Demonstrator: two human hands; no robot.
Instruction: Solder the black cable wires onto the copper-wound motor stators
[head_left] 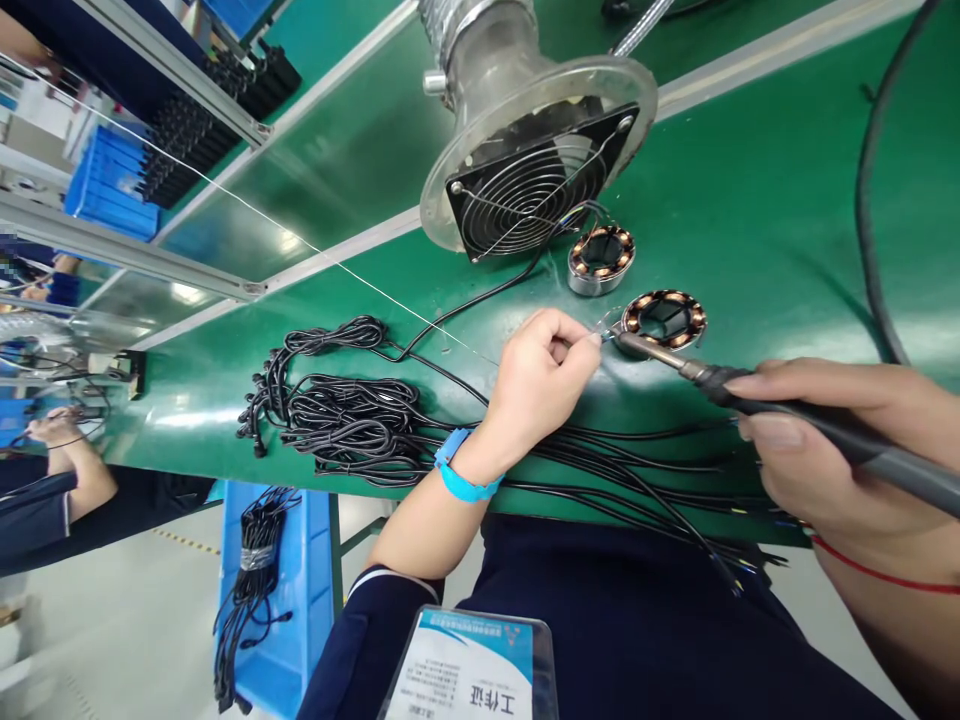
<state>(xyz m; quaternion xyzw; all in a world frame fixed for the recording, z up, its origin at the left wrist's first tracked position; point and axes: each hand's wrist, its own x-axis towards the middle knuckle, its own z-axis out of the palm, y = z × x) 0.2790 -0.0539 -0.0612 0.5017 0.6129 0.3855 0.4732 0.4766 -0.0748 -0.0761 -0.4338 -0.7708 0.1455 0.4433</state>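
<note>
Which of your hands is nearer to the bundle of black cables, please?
Left. The left hand hovers right beside the cable bundle, its wrist over the cables; the right hand is farther along.

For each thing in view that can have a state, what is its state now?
Left hand: fingers pinched on thin solder wire, which runs taut.
Right hand: gripping dark soldering iron, tip at copper-wound stator ring.
Second stator ring: lying flat, untouched.
Black cable bundle: loose on green bench.
</note>
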